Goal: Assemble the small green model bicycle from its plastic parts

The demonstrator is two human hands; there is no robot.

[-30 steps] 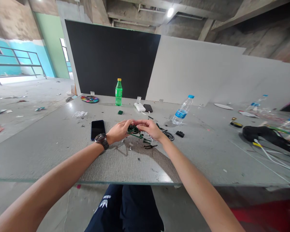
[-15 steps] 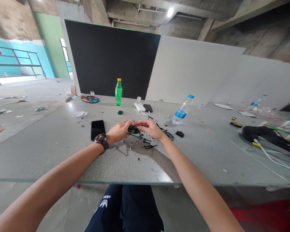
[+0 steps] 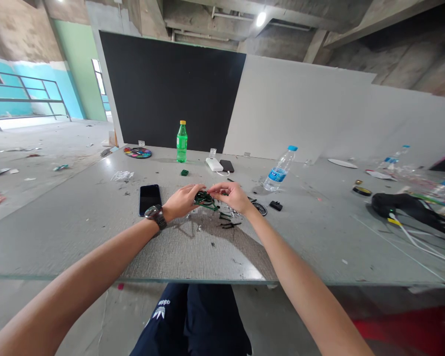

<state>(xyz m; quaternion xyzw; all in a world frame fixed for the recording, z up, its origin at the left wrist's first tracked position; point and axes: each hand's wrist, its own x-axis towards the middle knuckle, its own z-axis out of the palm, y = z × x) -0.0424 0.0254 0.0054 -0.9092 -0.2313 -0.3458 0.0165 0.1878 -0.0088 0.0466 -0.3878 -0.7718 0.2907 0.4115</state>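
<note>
My left hand (image 3: 184,201) is closed around a small green model bicycle frame (image 3: 208,204), which has dark round parts on it. Its fingers cover the frame's upper left. My right hand (image 3: 233,195) is pinched at the right side of the frame; whatever lies between thumb and forefinger is too small to make out. Under and beside the right hand are a black spoked wheel (image 3: 260,208) and small clear or silvery bits. Thin black parts (image 3: 230,225) lie just in front of the hands on the grey table (image 3: 163,254).
A phone (image 3: 150,199) lies by my left wrist. Behind stand a green bottle (image 3: 182,143) and a tilted-looking water bottle (image 3: 278,170). A white power bank (image 3: 214,164), a small green block (image 3: 184,172), a black piece (image 3: 276,205) and a colourful palette (image 3: 137,152) are around.
My right fingertips have drawn slightly apart from the left ones, to the right. The green frame has turned a little, and more of it shows between the hands.
</note>
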